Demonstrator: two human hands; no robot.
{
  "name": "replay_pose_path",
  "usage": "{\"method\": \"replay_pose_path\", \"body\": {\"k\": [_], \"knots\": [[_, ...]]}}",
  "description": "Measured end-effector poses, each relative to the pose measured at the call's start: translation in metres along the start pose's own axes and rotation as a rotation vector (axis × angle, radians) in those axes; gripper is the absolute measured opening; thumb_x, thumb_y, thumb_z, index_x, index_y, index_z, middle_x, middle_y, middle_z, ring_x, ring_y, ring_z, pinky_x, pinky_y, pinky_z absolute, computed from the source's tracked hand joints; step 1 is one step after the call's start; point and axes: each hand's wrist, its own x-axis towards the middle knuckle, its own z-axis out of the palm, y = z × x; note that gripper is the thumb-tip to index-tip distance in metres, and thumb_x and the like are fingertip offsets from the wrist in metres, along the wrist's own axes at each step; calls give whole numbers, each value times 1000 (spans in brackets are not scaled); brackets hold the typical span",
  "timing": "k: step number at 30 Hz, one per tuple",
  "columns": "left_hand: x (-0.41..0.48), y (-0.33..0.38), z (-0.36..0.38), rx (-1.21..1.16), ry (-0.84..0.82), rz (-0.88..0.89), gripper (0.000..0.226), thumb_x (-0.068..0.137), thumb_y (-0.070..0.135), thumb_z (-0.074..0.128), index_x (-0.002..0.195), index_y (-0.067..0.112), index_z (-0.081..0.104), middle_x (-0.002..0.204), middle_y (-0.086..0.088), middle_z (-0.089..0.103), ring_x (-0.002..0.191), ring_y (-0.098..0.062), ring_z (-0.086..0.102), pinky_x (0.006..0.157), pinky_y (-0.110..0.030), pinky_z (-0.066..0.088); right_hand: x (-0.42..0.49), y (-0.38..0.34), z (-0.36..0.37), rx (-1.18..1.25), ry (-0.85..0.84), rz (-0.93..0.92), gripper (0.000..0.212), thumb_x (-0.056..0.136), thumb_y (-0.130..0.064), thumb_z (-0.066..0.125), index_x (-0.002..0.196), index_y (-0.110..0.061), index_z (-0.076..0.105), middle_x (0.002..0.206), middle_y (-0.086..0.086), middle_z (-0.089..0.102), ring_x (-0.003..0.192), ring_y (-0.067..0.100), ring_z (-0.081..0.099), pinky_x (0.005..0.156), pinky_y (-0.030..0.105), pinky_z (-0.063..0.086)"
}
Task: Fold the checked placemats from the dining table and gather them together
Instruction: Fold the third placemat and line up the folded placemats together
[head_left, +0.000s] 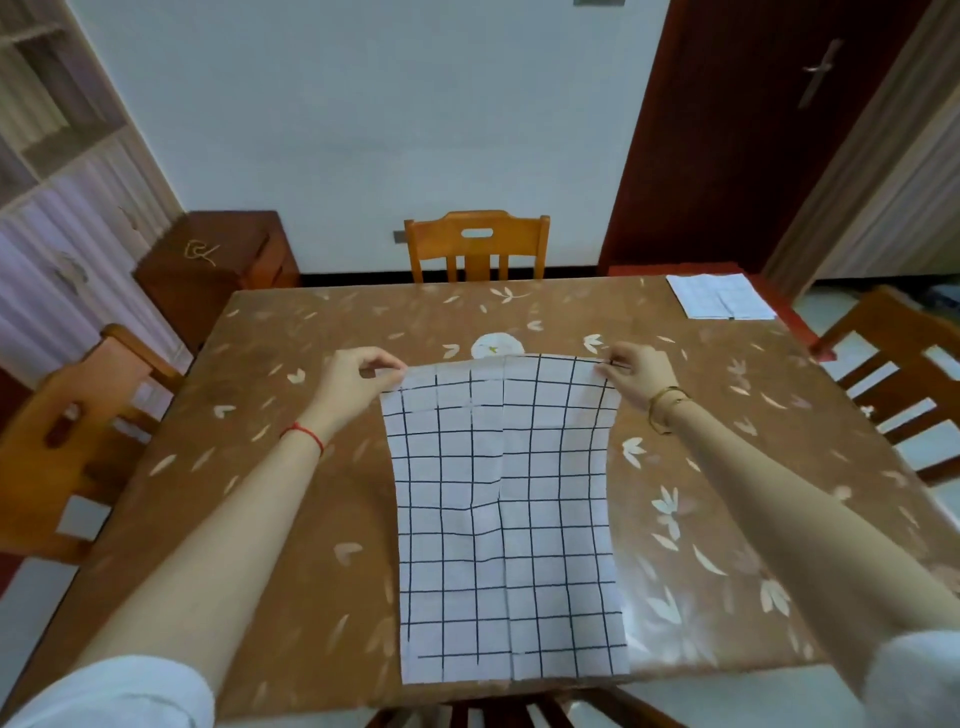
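A white placemat (506, 525) with a black checked grid lies spread lengthwise on the brown flowered dining table (291, 467), its near edge at the table's front. My left hand (358, 382) pinches its far left corner and my right hand (636, 374) pinches its far right corner. The far edge is lifted slightly off the table. A second checked placemat (719, 296) lies folded flat at the table's far right corner.
Wooden chairs stand at the far side (478, 244), at the left (78, 431), at the right (904, 374) and under the near edge. A dark wooden cabinet (218, 265) sits by the far wall, and a dark red door (753, 130) is at the back right.
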Motion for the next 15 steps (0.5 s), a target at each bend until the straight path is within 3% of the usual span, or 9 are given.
{"method": "replay_pose_path", "body": {"k": [3,7,10,15], "knots": [[-14,-9,3,-11,-81,-18,4,80,24,79,84,26,78,85,11,76,89,-11,69,88,-33,55,-14,7,9,-27,-67,-15,16,87,-19,65,75,-9,61,74,9,64,76,31,60,68,33,42],[-41,-24,7,29,-195,-88,8,80,18,80,82,26,79,81,6,76,80,-20,71,79,-39,58,-42,19,26,-87,-181,-19,12,87,-17,66,77,-9,66,73,7,65,74,29,61,70,33,46],[-65,-27,13,34,-196,-111,11,79,11,79,80,22,78,79,4,75,72,-2,66,73,-24,50,-63,30,39,-95,-208,-27,10,87,-15,64,79,-13,69,70,2,64,74,27,61,66,31,46],[-86,-26,21,21,-111,-91,6,78,18,80,82,21,80,81,10,76,82,-4,69,79,-18,51,-81,41,47,-66,-108,-70,9,88,-21,65,81,-17,67,82,0,70,81,23,60,71,34,50]]}}
